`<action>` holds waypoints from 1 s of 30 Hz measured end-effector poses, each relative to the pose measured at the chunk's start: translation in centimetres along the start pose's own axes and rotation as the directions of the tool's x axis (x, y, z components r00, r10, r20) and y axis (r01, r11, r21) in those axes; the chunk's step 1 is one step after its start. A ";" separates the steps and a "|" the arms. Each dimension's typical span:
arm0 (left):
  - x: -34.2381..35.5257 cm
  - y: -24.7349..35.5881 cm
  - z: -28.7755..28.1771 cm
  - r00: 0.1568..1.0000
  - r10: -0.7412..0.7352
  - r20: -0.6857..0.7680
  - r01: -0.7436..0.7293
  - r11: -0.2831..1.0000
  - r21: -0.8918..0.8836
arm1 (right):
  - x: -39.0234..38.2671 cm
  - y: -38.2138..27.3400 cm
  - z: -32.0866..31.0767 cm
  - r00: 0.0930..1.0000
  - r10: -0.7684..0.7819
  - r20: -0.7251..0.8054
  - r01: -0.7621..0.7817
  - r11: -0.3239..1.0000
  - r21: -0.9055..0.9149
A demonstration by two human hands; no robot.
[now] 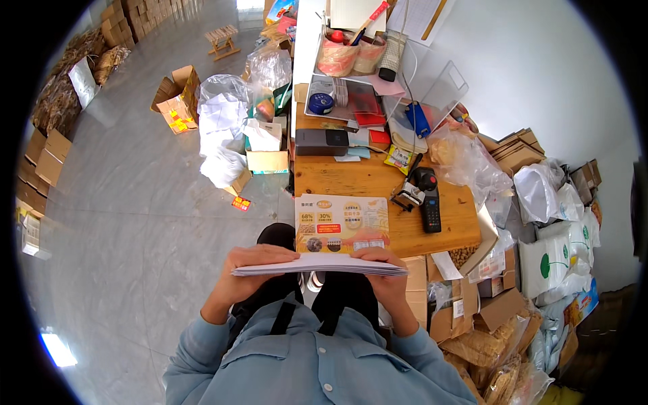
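Observation:
Between my two hands I hold a stack of white paper sheets (317,263), seen nearly edge-on, close in front of my body. My left hand (251,270) grips its left end, the fingers along the upper edge. At the opposite end my right hand (385,273) is closed on the stack in the same way. Just beyond the sheets, a printed yellow and white leaflet (343,212) lies at the near edge of the wooden table (385,177). The stack hides the leaflet's lower edge.
On the table are a black handheld remote-like device (430,209), a small phone stand (409,192), a dark box (322,142) and a clear plastic tray (314,88). Cartons (503,310) and bags crowd the right. An open carton (179,101) stands on the floor at left.

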State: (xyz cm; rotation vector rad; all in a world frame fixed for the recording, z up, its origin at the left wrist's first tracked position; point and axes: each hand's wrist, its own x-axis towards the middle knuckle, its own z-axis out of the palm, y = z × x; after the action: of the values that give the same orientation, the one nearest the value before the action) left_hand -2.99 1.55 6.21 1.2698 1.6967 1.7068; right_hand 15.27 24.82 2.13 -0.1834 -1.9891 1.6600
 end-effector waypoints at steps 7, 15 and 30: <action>2.3 -4.0 -0.6 0.989 -0.138 -0.054 0.140 0.989 0.048 | 2.0 4.7 0.3 0.991 0.084 -0.100 -0.094 0.990 -0.105; -1.1 -10.6 0.7 0.888 -0.413 -0.202 0.316 0.867 -0.386 | 0.6 8.6 0.7 0.968 0.235 -0.090 -0.237 0.972 -0.004; -10.0 -8.8 -3.2 0.686 -0.720 0.107 0.610 0.488 -0.624 | 1.0 3.4 -2.8 0.954 0.253 -0.160 -0.288 0.921 -0.261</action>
State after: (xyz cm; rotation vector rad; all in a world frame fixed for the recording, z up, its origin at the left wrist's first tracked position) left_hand -3.30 -6.83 -4.62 0.0859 1.2463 1.6416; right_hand 15.00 28.50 -0.46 -0.6795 -2.1729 1.4717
